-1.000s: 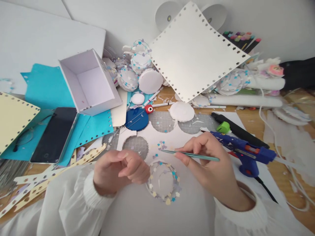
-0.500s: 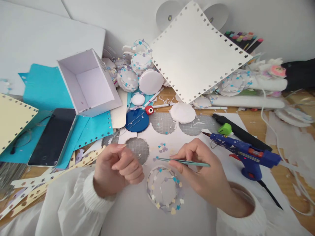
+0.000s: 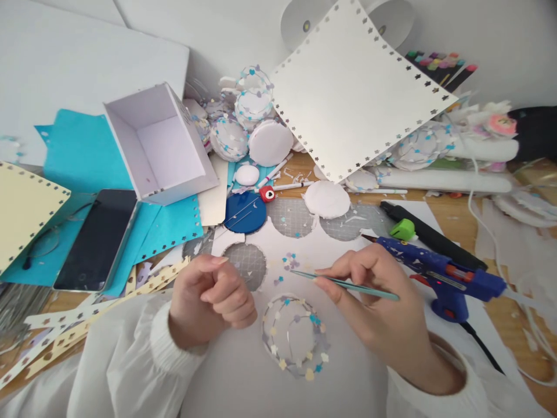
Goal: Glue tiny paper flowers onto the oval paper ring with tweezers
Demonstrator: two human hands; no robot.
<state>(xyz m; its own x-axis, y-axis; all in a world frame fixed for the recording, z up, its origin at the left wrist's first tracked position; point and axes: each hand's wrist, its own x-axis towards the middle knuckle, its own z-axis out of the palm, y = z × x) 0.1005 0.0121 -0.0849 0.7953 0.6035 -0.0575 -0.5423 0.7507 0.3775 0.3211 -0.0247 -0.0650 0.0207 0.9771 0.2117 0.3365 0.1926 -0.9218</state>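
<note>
Pale green tweezers [image 3: 348, 284] are pinched between the thumb and fingers of my right hand [image 3: 374, 296]. Their tips point left, at the edge of a small cluster of blue, lilac and cream paper shapes [image 3: 289, 259]; whether they grip one I cannot tell. A few more bits [image 3: 278, 280] lie just below. My left hand [image 3: 213, 299] is curled into a loose fist on the left, with nothing seen in it. Between the hands, a ring of looped wire [image 3: 263, 339] dotted with blue, cream and lilac stars and hearts lies on the white sheet.
On the right lies a blue glue gun [image 3: 439, 273] beside a green punch [image 3: 402, 229]. A red punch [image 3: 267, 194] sits by a blue disc [image 3: 243, 215]. To the left are an open white box [image 3: 161, 145], a phone [image 3: 96, 241] and punched paper strips [image 3: 82, 316].
The tweezers' tips have moved up and right, off the small bits below and over to the cluster. My left hand keeps its curled pose. The whole view has shifted slightly.
</note>
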